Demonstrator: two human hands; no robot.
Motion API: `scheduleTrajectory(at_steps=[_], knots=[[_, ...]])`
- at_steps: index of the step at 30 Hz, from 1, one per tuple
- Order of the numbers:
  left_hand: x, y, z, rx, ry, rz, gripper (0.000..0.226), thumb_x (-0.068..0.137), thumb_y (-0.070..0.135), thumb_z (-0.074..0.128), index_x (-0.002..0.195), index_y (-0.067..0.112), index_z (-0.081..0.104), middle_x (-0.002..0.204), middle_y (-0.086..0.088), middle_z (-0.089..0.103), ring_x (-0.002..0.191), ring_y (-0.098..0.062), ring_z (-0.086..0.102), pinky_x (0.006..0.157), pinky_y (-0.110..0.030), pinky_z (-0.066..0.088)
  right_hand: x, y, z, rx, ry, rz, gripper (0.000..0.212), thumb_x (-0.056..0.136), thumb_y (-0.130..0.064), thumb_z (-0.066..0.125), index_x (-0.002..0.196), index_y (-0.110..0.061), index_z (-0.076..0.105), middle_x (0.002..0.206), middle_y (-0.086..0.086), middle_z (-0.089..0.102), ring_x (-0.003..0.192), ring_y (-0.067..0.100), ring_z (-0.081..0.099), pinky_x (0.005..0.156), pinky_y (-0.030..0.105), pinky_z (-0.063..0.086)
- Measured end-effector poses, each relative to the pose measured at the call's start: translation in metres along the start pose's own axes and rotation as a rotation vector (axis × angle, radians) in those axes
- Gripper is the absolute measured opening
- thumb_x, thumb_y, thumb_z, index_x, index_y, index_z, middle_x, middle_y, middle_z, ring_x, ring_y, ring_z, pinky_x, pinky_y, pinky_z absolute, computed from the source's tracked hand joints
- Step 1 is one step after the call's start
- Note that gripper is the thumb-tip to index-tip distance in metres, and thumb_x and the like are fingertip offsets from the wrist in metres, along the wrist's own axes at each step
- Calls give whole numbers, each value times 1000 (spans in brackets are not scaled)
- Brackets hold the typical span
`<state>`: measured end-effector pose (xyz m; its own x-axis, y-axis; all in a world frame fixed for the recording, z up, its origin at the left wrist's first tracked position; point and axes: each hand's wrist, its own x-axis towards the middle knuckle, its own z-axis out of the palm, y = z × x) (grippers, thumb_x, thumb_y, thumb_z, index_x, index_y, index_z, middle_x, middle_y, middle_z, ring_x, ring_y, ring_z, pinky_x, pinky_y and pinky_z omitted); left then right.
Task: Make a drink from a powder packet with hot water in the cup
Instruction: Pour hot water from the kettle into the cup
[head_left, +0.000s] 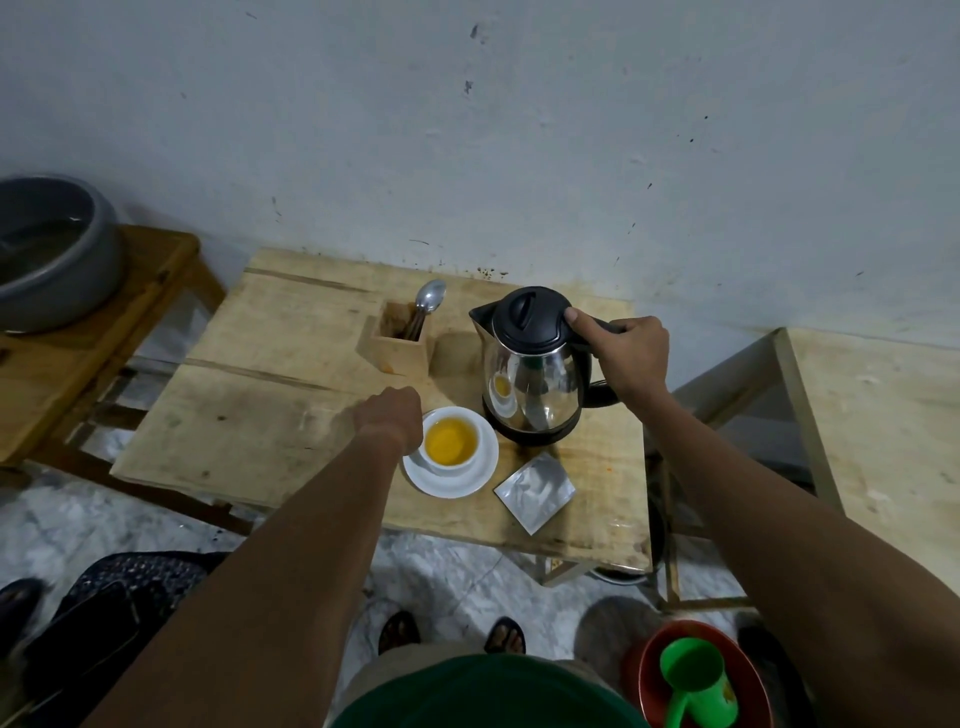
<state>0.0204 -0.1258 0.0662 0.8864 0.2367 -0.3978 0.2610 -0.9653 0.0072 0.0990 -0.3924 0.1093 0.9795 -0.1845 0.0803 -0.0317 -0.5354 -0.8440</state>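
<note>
A white cup (451, 446) with orange-yellow liquid stands on a white saucer (470, 480) near the table's front. My left hand (392, 418) rests at the cup's left side with fingers curled; whether it grips the cup is hidden. Behind the cup stands a steel kettle (532, 384) with a black lid, upright on its base. My right hand (626, 351) is shut on the kettle's black handle, thumb on the lid's edge. A torn silver powder packet (535, 491) lies flat right of the saucer.
A wooden holder (400, 348) with a metal spoon (430, 299) stands behind the cup on the wooden table (249, 395). A grey pot (49, 254) sits on a stool at left. A red basin with a green scoop (693, 675) is on the floor at right.
</note>
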Motion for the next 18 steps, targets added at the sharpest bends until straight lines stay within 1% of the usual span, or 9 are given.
scheduleTrajectory(at_steps=[2,4,6,7,8,9,12,15,18], knots=[[0,0,0,-1,3,1,24,89,21,60,112,16,57,117,-9,63,105,-27,62,73,-33,41,0,2,-1,22,11,14,84,64,-79,72,73,5,77,69,29,71,70,44,70,65,52,58],[1,1,-1,-2,0,2,25,89,21,59,113,15,57,118,-9,62,106,-28,62,74,-34,41,1,3,-1,36,29,16,84,64,-78,72,68,5,75,66,30,69,67,45,68,59,47,54],[1,1,-1,0,-6,0,26,89,21,59,114,15,57,119,-9,62,108,-28,62,74,-34,41,1,5,-1,42,50,22,85,64,-78,73,63,7,71,61,32,64,60,45,64,55,39,44],[1,1,-1,-2,-7,-3,26,89,21,59,114,15,57,119,-9,62,108,-29,62,74,-34,41,1,6,-1,48,61,31,88,63,-79,73,62,9,69,59,32,61,53,42,59,55,37,41],[1,1,-1,-4,-7,-3,26,89,21,59,114,15,57,119,-9,62,108,-28,62,74,-33,41,2,7,-2,54,72,43,90,61,-80,73,62,10,67,57,32,58,48,36,54,55,36,39],[1,1,-1,-6,-10,-2,26,89,21,60,114,15,57,119,-9,62,107,-28,62,74,-33,41,3,9,-3,58,76,56,92,61,-81,73,62,11,66,56,32,57,48,31,51,55,35,39],[2,2,-2,-3,-12,1,26,89,21,61,114,14,56,118,-9,63,106,-27,62,73,-32,41,5,14,-6,63,51,67,94,61,-81,73,68,12,69,65,35,63,51,35,56,56,35,41],[2,3,-2,10,-16,2,27,89,21,62,114,15,57,118,-8,63,105,-26,63,72,-31,41,6,19,-6,74,36,73,94,61,-81,74,68,12,69,68,36,64,52,26,55,57,34,41],[2,3,-3,4,-23,-5,27,88,21,62,114,15,57,118,-9,63,106,-26,63,72,-31,41,8,24,-8,118,17,86,99,57,-85,73,69,14,68,70,39,63,54,24,54,58,35,41]])
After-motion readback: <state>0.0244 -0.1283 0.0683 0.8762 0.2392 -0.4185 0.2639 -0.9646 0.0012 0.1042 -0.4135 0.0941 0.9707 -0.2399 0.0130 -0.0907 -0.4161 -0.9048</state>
